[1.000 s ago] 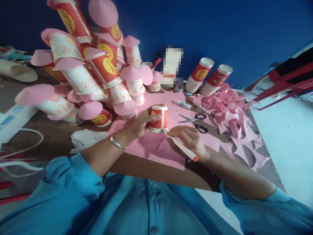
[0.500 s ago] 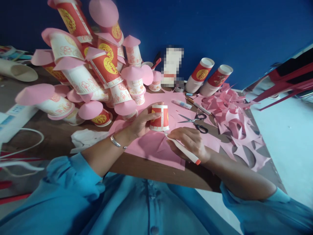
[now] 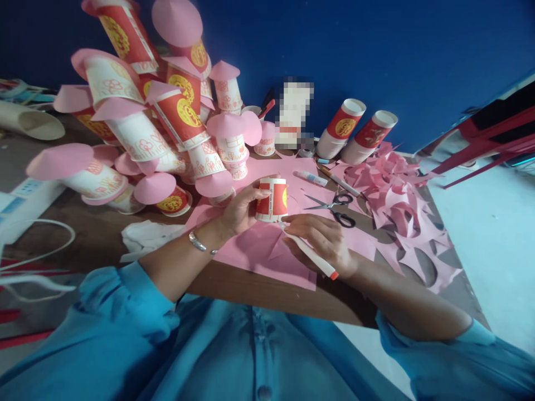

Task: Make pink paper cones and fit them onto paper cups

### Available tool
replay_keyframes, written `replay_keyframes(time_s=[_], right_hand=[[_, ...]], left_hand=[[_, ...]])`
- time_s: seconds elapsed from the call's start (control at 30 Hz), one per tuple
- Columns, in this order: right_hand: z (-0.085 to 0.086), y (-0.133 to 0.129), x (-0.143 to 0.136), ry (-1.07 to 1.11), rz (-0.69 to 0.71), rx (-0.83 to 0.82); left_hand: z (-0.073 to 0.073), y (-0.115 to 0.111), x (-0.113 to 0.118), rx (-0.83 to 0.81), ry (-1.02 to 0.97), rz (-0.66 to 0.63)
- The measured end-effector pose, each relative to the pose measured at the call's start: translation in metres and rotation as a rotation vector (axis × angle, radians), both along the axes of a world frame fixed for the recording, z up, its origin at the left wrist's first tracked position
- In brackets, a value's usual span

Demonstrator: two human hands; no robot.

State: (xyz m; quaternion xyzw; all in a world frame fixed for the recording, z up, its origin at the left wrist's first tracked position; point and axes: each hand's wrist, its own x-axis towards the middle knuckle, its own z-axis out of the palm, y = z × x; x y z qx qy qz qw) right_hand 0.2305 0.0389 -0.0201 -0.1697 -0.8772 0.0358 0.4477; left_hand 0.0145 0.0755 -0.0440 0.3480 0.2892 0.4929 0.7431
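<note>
My left hand (image 3: 243, 210) is closed around a red and white paper cup (image 3: 271, 200) with a yellow emblem, its wide rim facing down. A white marker (image 3: 310, 254) with an orange-red end is gripped in my right hand (image 3: 320, 236); its tip meets the white band at the cup's lower edge. Short marks show along that band. Beneath both hands lie sheets of pink paper (image 3: 251, 253). Black-handled scissors (image 3: 332, 207) rest half open just beyond my right hand, and a glue stick or tube (image 3: 310, 178) lies behind the cup.
Many paper cups with pink cone tops (image 3: 137, 131) are piled at the left. Two cup stacks (image 3: 341, 129) stand by the blue wall. Pink paper scraps (image 3: 401, 195) cover the table's right side. White crumpled material (image 3: 146, 239) lies near my left forearm.
The cup has turned slightly in my left hand, so its white printed strip has moved leftward and more yellow emblem shows. My right hand and the marker have shifted slightly left.
</note>
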Motion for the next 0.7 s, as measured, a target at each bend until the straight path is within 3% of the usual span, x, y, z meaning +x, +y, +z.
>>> replay_keyframes(time_s=[0.43, 0.7], right_hand=[[0.0013, 0.0007, -0.0001, 0.012, 0.018, 0.002], [0.0049, 0.0015, 0.0015, -0.034, -0.050, 0.055]], left_hand=[[0.0069, -0.0045, 0.0000, 0.006, 0.086, -0.015], [0.0002, -0.0015, -0.0017, -0.013, 0.071, -0.008]])
